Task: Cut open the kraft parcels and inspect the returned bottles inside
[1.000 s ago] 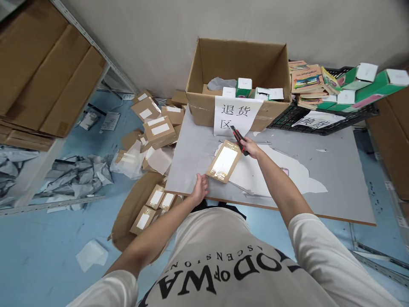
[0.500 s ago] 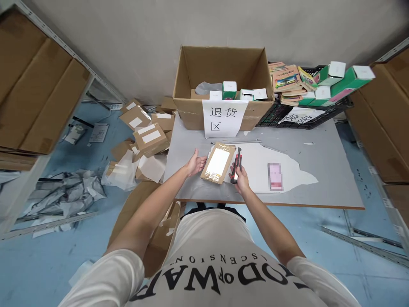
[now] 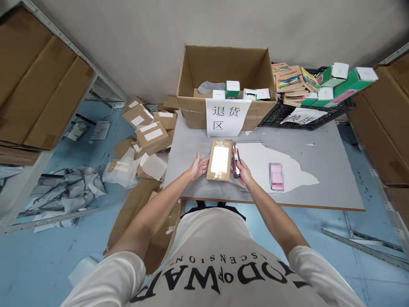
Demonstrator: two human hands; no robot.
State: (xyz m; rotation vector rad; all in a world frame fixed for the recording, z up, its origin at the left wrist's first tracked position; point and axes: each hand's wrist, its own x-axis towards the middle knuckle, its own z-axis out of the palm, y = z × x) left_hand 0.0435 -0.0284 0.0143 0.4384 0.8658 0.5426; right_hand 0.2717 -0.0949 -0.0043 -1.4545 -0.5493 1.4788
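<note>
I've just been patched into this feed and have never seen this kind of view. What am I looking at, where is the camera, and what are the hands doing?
There is no machine here: the camera sits on a person's head and looks down over the chest, so both arms reach away from you. The left hand rests open against the left edge of a flat brown parcel with a white label, lying on the grey table. The right hand grips a red and black utility knife along the parcel's right edge. A pink item lies to the right. Behind stand an open cardboard box with a paper sign and a black crate.
</note>
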